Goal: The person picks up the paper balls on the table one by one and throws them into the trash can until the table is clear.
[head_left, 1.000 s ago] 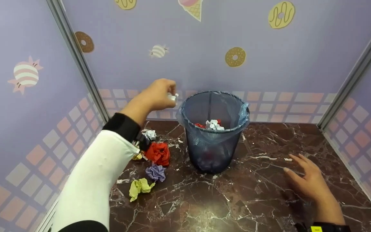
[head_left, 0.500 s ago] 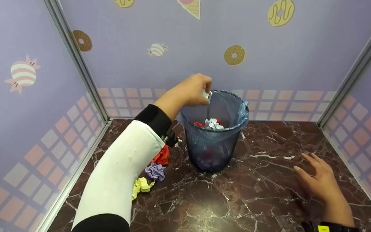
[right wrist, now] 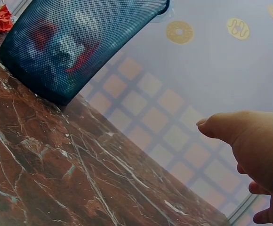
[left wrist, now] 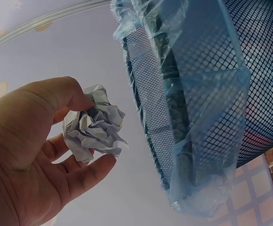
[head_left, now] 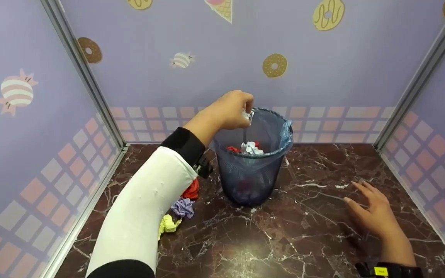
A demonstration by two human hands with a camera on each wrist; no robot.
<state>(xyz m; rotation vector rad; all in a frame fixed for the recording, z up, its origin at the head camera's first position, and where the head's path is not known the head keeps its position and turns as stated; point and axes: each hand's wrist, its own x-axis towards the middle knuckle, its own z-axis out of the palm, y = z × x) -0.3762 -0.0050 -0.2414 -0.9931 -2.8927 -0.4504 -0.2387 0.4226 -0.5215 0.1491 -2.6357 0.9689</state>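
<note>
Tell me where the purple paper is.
In the head view, the purple paper lies on the marbled tabletop, left of the bin, between the red paper and the yellow paper.

I count one bin (head_left: 247, 187), my clock's centre, and one bag (head_left: 286, 134) lining it; one left hand (head_left: 231, 110) at eleven, one right hand (head_left: 370, 208) at four. Held: one white paper ball (left wrist: 96, 127). Inside: one pale ball (head_left: 252, 148), at least one red scrap (head_left: 233, 149). Toward eight I see one red ball (head_left: 192, 190), one purple ball (head_left: 183, 207), one yellow ball (head_left: 169, 224).
</note>
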